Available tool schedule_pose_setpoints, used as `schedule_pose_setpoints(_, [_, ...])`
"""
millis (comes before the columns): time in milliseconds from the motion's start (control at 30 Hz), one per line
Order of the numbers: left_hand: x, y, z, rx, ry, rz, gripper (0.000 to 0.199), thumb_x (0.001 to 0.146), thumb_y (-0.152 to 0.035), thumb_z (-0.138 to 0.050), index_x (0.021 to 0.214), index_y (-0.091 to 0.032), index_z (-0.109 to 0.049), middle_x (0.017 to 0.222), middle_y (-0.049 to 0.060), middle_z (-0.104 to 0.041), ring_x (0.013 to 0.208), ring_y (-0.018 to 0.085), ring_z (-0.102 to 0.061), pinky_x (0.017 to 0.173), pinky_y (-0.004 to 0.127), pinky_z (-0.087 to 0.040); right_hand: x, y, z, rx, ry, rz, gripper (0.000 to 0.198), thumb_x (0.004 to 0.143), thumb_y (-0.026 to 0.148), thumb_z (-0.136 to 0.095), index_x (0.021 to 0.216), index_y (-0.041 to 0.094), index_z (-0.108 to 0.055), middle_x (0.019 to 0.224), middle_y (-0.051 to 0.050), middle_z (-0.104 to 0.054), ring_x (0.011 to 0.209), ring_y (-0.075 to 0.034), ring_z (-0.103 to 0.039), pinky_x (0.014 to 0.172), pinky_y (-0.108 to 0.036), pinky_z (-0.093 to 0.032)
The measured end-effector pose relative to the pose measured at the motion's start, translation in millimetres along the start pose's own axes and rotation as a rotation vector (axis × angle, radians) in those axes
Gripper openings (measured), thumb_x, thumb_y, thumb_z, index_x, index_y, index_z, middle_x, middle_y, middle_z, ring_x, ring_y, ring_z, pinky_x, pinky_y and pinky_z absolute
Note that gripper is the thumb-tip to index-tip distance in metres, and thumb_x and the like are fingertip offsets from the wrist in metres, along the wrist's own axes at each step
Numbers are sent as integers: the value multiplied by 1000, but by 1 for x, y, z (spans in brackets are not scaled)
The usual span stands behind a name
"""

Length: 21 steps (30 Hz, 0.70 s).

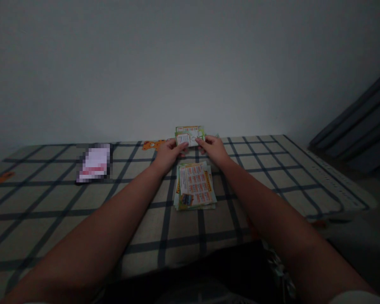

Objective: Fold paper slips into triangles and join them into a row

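Note:
Both my hands reach forward over a checked cloth and grip printed cards point(190, 137) with green edges, held up near the wall. My left hand point(169, 154) pinches the cards' left side, thumb on the front. On their right side my right hand point(213, 148) does the same, its thumb resting on the white face of the front one. A second card shows behind it, a little higher. Closer to me, between my forearms, lies a loose stack of similar printed cards point(195, 185), the top one covered in small orange and white boxes. Fine print is too small to read.
A phone-like dark-edged object point(94, 164), its face pixelated, lies on the left. Under everything spreads the checked cloth point(139, 236), with bear prints. A pale wall point(190, 63) rises behind it. Dark folded fabric point(361, 122) hangs at the right.

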<state>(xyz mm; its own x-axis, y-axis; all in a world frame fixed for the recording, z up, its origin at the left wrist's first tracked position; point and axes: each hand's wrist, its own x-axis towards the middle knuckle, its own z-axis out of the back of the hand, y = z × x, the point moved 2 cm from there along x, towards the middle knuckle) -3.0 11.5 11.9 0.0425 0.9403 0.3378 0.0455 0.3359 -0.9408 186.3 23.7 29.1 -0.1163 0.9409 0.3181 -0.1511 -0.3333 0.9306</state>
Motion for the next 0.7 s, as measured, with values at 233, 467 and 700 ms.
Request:
schedule_pose_setpoints(233, [2,2,3,92,-48,27,44,74,-52,-80,98,-15,-78,89,8,-76,64,15,-61,60,27,-50,-3,-1,-2,92,-72,-52,39,87,41,-72,117,25,-51,83,-1,-70,69,-15,-67,56,-25,-51])
schedule_pose_setpoints(467, [1,2,4,119,-32,3,46,76,-56,-78,95,-14,-77,79,6,-73,59,13,-57,58,27,-46,3,-7,1,103,7,-25,20,89,38,-69,95,21,-60,93,-4,-69,80,-15,-65,60,-25,-55])
schedule_pose_setpoints(700, [-2,-6,1,218,-22,-62,39,76,-46,-80,98,-15,-77,77,4,-72,57,13,-56,57,26,-44,3,-6,3,56,-29,-22,24,89,38,-68,80,21,-54,78,1,-62,68,-11,-57,56,-21,-51])
